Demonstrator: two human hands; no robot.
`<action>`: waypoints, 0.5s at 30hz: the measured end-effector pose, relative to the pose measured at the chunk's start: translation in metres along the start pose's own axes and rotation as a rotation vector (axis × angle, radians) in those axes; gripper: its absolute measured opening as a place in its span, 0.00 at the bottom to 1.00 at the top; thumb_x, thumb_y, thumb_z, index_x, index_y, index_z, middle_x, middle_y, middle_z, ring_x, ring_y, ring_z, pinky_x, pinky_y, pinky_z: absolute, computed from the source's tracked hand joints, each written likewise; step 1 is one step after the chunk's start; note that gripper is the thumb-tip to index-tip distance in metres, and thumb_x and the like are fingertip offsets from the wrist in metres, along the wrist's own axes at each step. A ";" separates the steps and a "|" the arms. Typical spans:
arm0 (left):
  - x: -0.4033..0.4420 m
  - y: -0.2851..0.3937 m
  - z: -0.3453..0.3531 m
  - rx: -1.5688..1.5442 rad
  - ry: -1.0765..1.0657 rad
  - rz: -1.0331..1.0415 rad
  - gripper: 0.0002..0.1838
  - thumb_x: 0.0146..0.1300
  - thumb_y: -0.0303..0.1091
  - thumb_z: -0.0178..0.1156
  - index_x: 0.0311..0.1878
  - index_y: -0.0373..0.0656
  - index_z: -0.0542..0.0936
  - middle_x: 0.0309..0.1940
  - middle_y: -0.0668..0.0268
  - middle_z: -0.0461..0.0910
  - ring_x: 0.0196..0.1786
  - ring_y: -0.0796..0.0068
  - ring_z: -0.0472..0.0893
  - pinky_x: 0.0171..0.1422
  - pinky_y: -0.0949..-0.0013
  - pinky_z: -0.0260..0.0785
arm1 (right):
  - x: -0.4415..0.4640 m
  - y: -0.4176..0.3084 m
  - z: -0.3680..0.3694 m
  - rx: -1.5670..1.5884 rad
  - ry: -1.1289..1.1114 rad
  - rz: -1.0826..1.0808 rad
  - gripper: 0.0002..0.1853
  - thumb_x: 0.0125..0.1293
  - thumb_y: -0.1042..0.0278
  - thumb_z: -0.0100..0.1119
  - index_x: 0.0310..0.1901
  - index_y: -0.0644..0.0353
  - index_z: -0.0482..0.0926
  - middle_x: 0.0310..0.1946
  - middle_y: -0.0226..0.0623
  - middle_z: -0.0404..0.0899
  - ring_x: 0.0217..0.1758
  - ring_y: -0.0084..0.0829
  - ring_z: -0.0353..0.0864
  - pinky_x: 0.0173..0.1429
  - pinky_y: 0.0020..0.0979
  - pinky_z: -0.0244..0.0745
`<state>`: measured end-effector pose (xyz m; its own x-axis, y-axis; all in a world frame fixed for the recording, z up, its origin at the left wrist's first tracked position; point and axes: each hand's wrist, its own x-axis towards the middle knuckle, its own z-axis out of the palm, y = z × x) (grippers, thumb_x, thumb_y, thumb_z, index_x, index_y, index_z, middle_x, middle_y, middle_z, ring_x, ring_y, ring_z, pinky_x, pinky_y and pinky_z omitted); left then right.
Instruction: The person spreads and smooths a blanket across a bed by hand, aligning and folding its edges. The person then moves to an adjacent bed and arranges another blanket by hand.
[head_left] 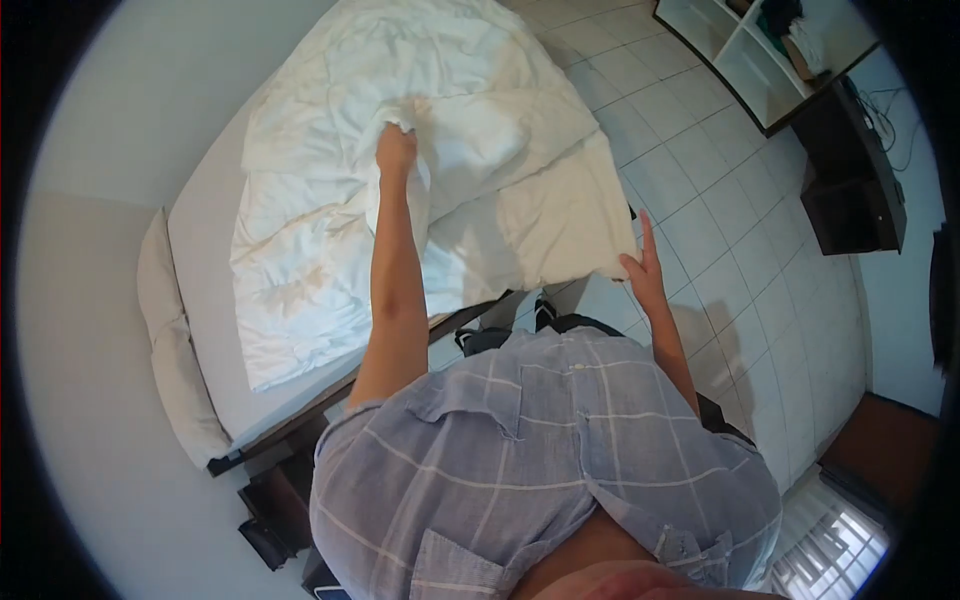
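A thick white duvet (300, 180) lies rumpled over the bed, with yellowish-brown stains on it. My left hand (397, 150) is closed around a bunched fold of the duvet near its middle and lifts it a little. At the near right corner, where the duvet is folded over and cream-coloured, my right hand (645, 265) is beside the edge. Its index finger is stretched out and its thumb is apart, close to or touching the corner; its other fingers are hard to see.
Two pale pillows (185, 390) stand against the wall at the left, by the bare mattress (205, 265). A dark bed frame (320, 405) edges the near side. White shelves (745, 70), a dark cabinet (850, 190) and a brown piece of furniture (885, 450) stand right, beyond the tiled floor (700, 185).
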<state>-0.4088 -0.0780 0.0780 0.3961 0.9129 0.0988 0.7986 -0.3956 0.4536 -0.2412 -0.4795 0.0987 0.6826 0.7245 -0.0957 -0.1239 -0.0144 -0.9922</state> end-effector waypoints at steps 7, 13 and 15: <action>-0.212 0.174 0.020 -0.040 -0.696 0.762 0.40 0.42 0.26 0.52 0.63 0.63 0.57 0.30 0.54 0.75 0.34 0.56 0.76 0.36 0.57 0.65 | -0.002 0.027 -0.052 0.310 -0.160 0.340 0.23 0.61 0.53 0.40 0.50 0.62 0.70 0.39 0.34 0.75 0.36 0.28 0.73 0.41 0.29 0.67; -0.240 0.169 0.034 -0.091 -0.961 0.821 0.35 0.44 0.31 0.55 0.61 0.61 0.61 0.30 0.57 0.76 0.34 0.58 0.77 0.37 0.60 0.67 | -0.005 0.033 -0.051 0.286 -0.007 0.709 0.30 0.55 0.41 0.46 0.49 0.61 0.68 0.42 0.35 0.74 0.39 0.31 0.73 0.44 0.34 0.66; -0.250 0.155 0.042 -0.163 -0.997 0.889 0.30 0.45 0.33 0.54 0.57 0.59 0.66 0.31 0.59 0.77 0.37 0.60 0.77 0.41 0.60 0.67 | -0.005 0.038 -0.051 0.190 0.035 0.724 0.28 0.54 0.46 0.51 0.49 0.61 0.67 0.43 0.35 0.74 0.40 0.31 0.73 0.46 0.32 0.66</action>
<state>-0.3649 -0.3719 0.0865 0.9620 -0.1350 -0.2375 0.0651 -0.7310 0.6793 -0.2125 -0.5193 0.0578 0.4051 0.5571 -0.7249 -0.6708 -0.3576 -0.6497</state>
